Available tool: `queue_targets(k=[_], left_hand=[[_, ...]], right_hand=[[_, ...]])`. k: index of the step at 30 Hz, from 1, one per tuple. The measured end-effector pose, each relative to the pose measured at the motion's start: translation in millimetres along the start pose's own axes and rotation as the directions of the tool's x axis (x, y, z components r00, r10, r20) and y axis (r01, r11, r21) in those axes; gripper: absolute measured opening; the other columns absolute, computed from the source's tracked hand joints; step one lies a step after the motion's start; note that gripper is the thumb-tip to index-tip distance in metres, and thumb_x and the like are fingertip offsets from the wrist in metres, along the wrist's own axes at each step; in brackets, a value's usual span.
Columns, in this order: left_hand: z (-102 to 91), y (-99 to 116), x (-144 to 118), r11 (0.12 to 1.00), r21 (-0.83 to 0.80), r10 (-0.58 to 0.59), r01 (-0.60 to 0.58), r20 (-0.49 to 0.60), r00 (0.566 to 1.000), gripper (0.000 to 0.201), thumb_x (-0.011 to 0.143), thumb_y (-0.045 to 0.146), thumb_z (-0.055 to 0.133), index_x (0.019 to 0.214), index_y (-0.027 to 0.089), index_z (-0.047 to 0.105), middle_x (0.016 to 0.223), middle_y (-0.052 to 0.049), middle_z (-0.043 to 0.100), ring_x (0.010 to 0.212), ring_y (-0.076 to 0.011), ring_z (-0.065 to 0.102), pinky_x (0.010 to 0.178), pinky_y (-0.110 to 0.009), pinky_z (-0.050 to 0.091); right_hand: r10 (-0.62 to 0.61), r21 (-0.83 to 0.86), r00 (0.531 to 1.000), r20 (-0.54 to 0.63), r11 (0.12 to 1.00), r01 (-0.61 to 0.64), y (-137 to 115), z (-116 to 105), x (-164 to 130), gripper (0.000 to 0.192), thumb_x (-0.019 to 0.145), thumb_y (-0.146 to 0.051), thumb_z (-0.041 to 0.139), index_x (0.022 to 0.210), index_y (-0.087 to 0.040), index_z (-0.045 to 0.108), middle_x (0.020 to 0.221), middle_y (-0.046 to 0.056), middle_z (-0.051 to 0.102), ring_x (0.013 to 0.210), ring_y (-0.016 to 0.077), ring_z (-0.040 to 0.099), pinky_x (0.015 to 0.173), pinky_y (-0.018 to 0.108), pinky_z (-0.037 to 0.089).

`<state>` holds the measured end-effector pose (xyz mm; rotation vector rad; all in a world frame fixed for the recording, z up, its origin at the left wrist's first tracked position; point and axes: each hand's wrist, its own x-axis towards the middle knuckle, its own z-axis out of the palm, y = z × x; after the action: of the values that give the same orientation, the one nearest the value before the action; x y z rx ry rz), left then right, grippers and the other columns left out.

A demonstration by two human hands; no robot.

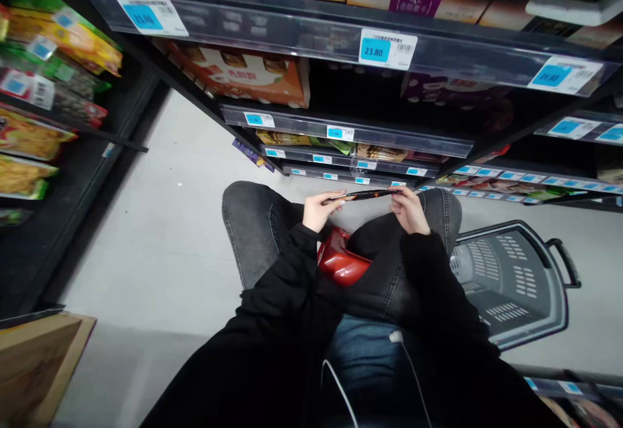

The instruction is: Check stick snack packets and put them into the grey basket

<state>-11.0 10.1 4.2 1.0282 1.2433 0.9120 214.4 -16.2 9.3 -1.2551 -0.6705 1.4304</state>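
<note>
The packet (pixel 363 195), thin and seen edge-on, hangs level over the knees at 12 o'clock, left hand (pixel 318 210) and right hand (pixel 407 209) each pinching an end. It seems under inspection; next comes a careful turn or placement. Basket (pixel 516 285) at 3 o'clock.

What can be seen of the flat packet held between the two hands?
The flat packet is thin and seen nearly edge-on, so its face and print cannot be read; it looks dark with reddish-orange touches, like glossy film. It lies almost level, stretched crosswise above the person's knees in front of the low shelves. The left hand pinches its left end and the right hand its right end, both by the fingertips. Nothing else touches it.
</note>
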Motion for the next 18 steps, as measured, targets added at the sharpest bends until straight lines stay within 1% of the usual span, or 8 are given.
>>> queue_targets(k=[2,5,7,9,12,14,16,18], left_hand=[[-1.8,-1,1,0.998,-0.044,-0.044,0.045,0.022,0.999,0.043,0.055,0.034,0.074,0.090,0.011,0.069,0.101,-0.014,0.066,0.057,-0.0151,0.063,0.048,-0.025,0.051],[-5.2,-1,2,0.977,-0.179,-0.096,0.113,0.099,0.990,0.048,0.051,0.031,0.077,0.094,0.011,0.068,0.106,-0.015,0.064,0.071,-0.0208,0.066,0.061,-0.031,0.055],[-6.9,0,2,0.946,-0.293,-0.096,0.140,0.161,0.982,0.042,0.054,0.034,0.076,0.088,0.012,0.070,0.113,-0.015,0.061,0.085,-0.0250,0.065,0.073,-0.036,0.054],[-7.4,-2,3,0.924,-0.355,-0.086,0.142,0.168,0.982,0.036,0.060,0.042,0.071,0.079,0.011,0.071,0.113,-0.015,0.061,0.093,-0.0273,0.062,0.079,-0.041,0.052],[-6.3,-7,6,0.966,-0.248,-0.066,0.078,0.057,0.996,0.032,0.060,0.043,0.071,0.065,0.011,0.069,0.098,-0.014,0.067,0.094,-0.0277,0.062,0.084,-0.042,0.049],[-6.0,-10,8,0.992,-0.122,-0.019,0.017,-0.011,1.000,0.027,0.054,0.036,0.076,0.065,0.012,0.068,0.093,-0.011,0.069,0.096,-0.0273,0.060,0.088,-0.040,0.046],[-6.4,-12,10,0.998,-0.046,0.042,-0.044,-0.050,0.998,0.033,0.050,0.029,0.078,0.077,0.014,0.069,0.099,-0.010,0.068,0.103,-0.0268,0.058,0.093,-0.039,0.042],[-6.7,-12,11,0.997,-0.049,0.062,-0.066,-0.076,0.995,0.051,0.046,0.023,0.080,0.094,0.016,0.066,0.109,-0.010,0.064,0.107,-0.0260,0.055,0.093,-0.037,0.042]], right_hand=[[-0.003,-0.016,1.000,-0.024,1.000,0.002,1,1,1,0.017,0.063,-0.021,0.062,0.079,-0.021,0.066,0.061,-0.005,0.039,0.046,0.0025,0.023,0.038,0.017,0.020],[-0.016,-0.037,0.998,-0.056,0.999,0.014,0,1,0,0.017,0.060,-0.019,0.063,0.077,-0.020,0.066,0.056,-0.006,0.036,0.045,0.0023,0.022,0.038,0.017,0.020],[0.000,-0.015,0.999,-0.038,1.000,0.000,-1,0,-1,0.016,0.062,-0.018,0.058,0.076,-0.019,0.066,0.050,-0.008,0.031,0.042,0.0027,0.020,0.039,0.017,0.026],[0.019,0.030,1.000,0.010,0.999,-0.019,-4,-2,-2,0.018,0.066,-0.022,0.053,0.077,-0.019,0.066,0.046,-0.007,0.033,0.040,0.0037,0.025,0.044,0.020,0.037],[0.020,0.038,0.996,0.084,0.999,-0.023,-5,-3,-3,0.027,0.074,-0.037,0.045,0.078,-0.019,0.065,0.065,0.000,0.055,0.049,0.0077,0.045,0.055,0.029,0.048],[0.023,-0.029,0.996,0.091,0.999,-0.020,-3,-2,-2,0.029,0.074,-0.043,0.048,0.078,-0.018,0.064,0.083,0.003,0.062,0.055,0.0092,0.053,0.059,0.031,0.051],[0.016,-0.129,0.999,0.050,0.992,-0.009,1,0,-1,0.025,0.070,-0.041,0.059,0.079,-0.018,0.062,0.088,0.003,0.062,0.054,0.0081,0.055,0.059,0.029,0.051],[-0.015,-0.205,1.000,0.017,0.979,0.018,5,2,1,0.024,0.066,-0.037,0.065,0.079,-0.018,0.060,0.087,0.002,0.061,0.051,0.0066,0.055,0.057,0.027,0.051]])
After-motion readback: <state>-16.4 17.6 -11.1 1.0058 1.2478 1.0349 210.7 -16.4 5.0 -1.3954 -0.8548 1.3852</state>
